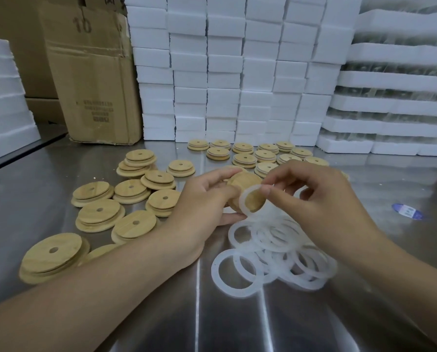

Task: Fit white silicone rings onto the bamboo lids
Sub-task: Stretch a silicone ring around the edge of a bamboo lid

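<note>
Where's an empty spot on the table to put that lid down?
Bare table lies along the near edge, in front of the ring pile. More is at the left, between the cardboard box and the loose lids, and at the right around the blue sticker. Crowded: the loose lids, the ring pile, and the lid rows by the foam blocks.

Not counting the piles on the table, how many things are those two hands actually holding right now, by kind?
bamboo lid: 1, held in the left hand
white silicone ring: 1, pinched by the right hand against the lid
Total: 2
</note>
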The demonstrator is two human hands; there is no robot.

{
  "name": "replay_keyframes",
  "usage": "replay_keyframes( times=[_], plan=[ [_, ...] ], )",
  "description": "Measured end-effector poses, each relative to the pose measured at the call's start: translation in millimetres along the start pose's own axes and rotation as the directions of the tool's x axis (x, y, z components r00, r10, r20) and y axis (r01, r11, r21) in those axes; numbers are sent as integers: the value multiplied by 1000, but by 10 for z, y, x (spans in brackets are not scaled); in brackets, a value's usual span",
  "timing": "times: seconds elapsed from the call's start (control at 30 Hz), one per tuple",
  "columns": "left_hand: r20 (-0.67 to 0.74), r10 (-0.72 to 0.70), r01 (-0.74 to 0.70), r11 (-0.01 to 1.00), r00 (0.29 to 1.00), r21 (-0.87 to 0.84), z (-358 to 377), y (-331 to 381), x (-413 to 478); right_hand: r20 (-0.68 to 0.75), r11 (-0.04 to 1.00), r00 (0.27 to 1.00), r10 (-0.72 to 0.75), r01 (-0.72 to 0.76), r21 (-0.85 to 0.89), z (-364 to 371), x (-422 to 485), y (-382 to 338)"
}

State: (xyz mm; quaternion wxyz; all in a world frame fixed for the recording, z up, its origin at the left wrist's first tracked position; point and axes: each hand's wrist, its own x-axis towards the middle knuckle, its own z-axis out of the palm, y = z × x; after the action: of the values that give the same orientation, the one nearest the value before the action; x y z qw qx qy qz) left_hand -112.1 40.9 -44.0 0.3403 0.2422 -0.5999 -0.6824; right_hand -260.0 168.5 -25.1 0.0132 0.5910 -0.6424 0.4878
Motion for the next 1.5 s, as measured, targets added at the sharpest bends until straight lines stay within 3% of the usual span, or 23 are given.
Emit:
replay_keyframes(
  times=[0.1, 0.27, 0.5, 1.03, 1.5],
  plan=[
    [61, -31, 33, 999, 998, -23, -3, 1, 2, -23, 999, 999, 31, -32, -13, 14, 1, 63],
    [175, 46, -89, 964, 984, 251, -21, -78, -28, -14, 996, 996, 83, -83, 14, 56, 0, 181],
    [82, 236, -250, 912, 968, 325, -16, -107, -28, -42, 996, 996, 79, -80, -32, 67, 9, 227],
    [-22, 239, -228, 948, 971, 222, -26, -118, -18, 35, 992, 991, 128, -128, 7, 14, 31, 245],
    [-14, 67, -65, 991, 998, 116, -28, -87, 11, 139, 988, 979, 149, -154, 28, -142, 124, 333]
  ],
)
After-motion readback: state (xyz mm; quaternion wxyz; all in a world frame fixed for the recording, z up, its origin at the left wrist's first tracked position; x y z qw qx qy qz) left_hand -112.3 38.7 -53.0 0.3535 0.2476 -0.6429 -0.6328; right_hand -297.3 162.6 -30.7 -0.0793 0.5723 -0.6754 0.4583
